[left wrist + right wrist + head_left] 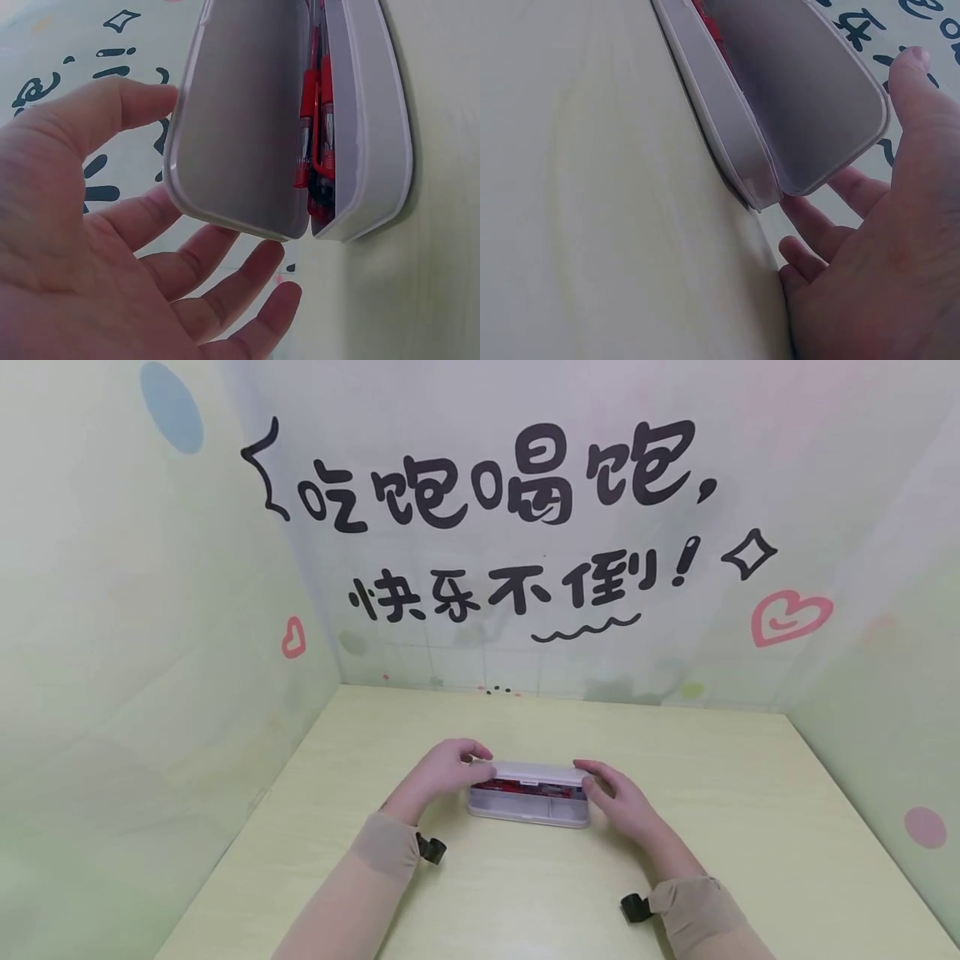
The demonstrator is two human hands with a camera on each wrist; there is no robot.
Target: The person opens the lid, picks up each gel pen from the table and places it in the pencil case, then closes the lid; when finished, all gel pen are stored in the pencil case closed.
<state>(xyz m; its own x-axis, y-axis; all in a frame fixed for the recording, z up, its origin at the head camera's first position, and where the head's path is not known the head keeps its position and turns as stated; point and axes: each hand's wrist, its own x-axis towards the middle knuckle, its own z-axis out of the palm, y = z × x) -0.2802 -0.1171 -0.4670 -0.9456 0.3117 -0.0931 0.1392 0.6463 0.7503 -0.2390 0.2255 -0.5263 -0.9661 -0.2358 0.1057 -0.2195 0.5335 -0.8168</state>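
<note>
A pale lilac pencil case lies on the table in front of me, its lid tilted up and partly raised. Inside, several red pens with clear barrels lie along the back; other contents are shaded by the lid. My left hand holds the lid's left end, thumb on its front edge and fingers behind. At the opposite end, my right hand grips the lid likewise, with the thumb in front and fingertips partly hidden behind it in the right wrist view.
The light wood table extends around the case. Behind it stands a printed wall with dark lettering, and pale side walls flank the table. A small black device sits on the left sleeve, and another black device on the right.
</note>
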